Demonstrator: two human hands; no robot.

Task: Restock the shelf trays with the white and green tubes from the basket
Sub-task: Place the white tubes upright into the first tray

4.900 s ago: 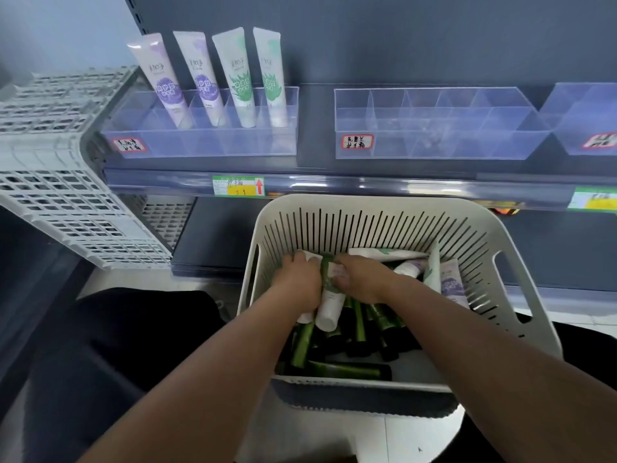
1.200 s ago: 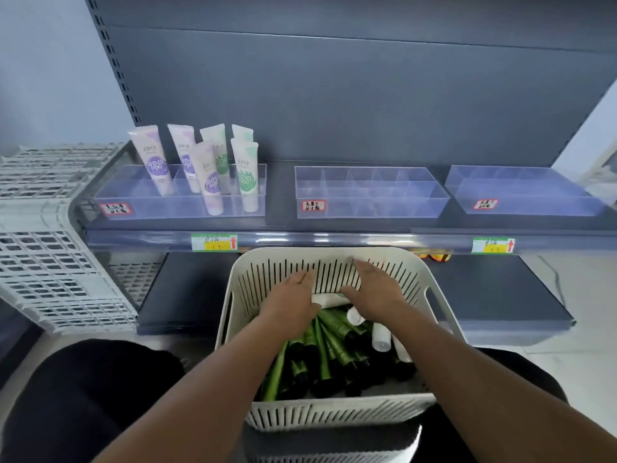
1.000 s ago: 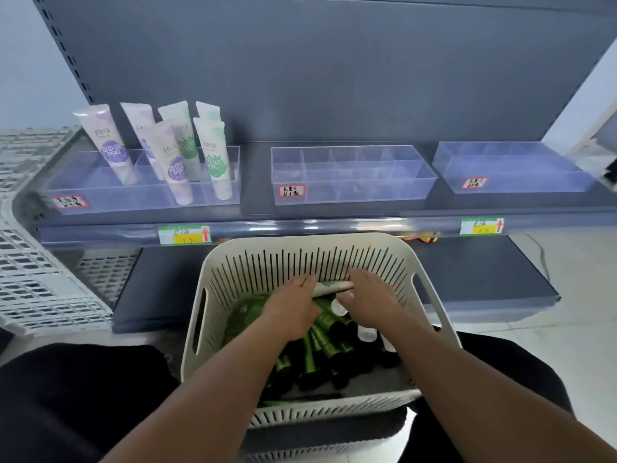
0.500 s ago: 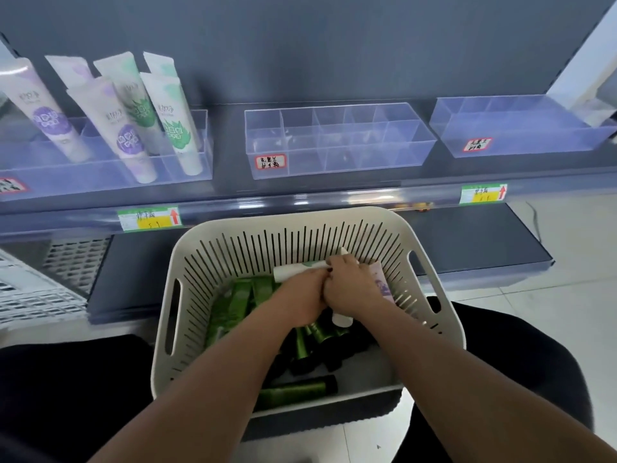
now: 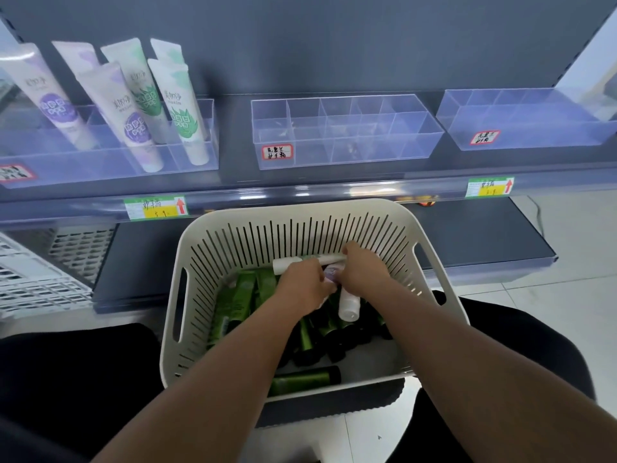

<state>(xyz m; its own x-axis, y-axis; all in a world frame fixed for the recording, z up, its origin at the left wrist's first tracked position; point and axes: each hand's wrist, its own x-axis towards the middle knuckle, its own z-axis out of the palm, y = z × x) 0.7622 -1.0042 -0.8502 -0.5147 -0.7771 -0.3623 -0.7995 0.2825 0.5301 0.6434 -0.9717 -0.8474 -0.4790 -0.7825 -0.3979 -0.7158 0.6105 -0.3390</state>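
Note:
A white slotted basket (image 5: 293, 215) sits on my lap below the shelf, and both hands are inside it. My right hand (image 5: 365, 274) pinches the end of a white and green tube (image 5: 290, 264) lying across the back of the basket. My left hand (image 5: 302, 287) curls its fingers around a white tube with a purple label (image 5: 349, 305), whose cap points toward me. Several dark green tubes (image 5: 233, 305) lie on the basket floor. The left shelf tray (image 5: 200, 158) holds several upright white tubes, among them white and green tubes (image 5: 178, 105).
A clear divided tray (image 5: 347, 152) stands in the middle of the shelf and another clear tray (image 5: 527, 138) to its right; I see no tubes in either. Price tags run along the shelf edge (image 5: 300, 192). A white lattice crate (image 5: 40, 275) sits at the lower left.
My view has dropped and moved closer to the shelf and basket. Both hands came together over the white tubes at the back of the basket and closed on them.

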